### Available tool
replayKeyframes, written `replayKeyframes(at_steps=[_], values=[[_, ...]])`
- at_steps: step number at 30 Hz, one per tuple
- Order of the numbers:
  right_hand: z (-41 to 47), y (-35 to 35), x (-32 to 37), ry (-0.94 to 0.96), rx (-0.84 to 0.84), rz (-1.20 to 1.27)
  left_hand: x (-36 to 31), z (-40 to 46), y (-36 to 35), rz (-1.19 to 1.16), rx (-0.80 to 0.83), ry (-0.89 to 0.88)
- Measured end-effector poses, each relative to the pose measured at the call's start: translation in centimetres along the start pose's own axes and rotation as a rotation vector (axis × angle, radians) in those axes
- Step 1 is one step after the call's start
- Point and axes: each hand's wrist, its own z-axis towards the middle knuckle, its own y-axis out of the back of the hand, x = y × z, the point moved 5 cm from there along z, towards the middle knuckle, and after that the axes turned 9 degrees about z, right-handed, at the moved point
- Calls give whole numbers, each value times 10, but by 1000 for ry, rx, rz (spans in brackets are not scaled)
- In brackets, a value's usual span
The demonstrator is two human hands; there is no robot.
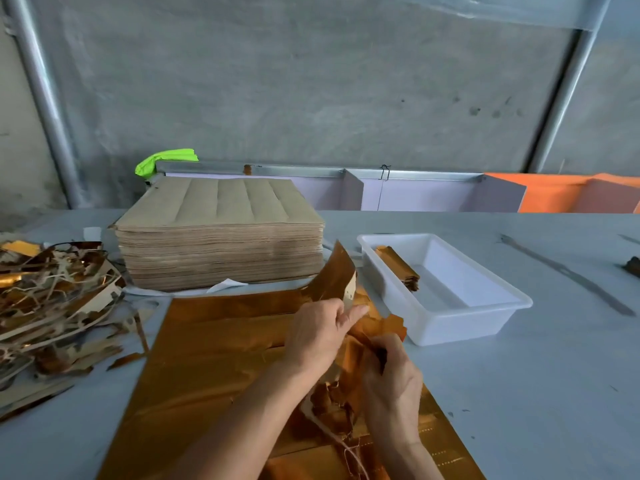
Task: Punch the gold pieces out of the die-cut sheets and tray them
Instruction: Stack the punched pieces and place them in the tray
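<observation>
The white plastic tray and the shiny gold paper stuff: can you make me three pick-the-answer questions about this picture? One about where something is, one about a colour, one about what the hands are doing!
1. Where is the white plastic tray?
A. right of the tall stack of brown paper sheets
B. on top of the stack
C. on the floor

2. What colour is the crumpled cloth behind the stack?
A. blue
B. bright green
C. black

3. What are the left hand and right hand doing?
A. resting flat on the table
B. holding scissors
C. gripping gold foil sheet pieces

Answers: 1 A, the tray sits on the table beside the stack; 2 B, it is neon green; 3 C, both hands pinch gold foil.
</observation>
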Motion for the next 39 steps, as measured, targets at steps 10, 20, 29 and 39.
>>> replayKeyframes(at_steps=[10,20,29,39], values=[[8,8,-20,-323,-100,288,20,-10,-19,-499,130,177],[10,29,-65,-640,-343,473,77,-21,21,-650,-251,574],[13,23,-65,-596,-383,489,67,-3,30,-1449,-329,557],[10,29,-59,-525,-315,537,27,-5,-17,-439,-29,234]])
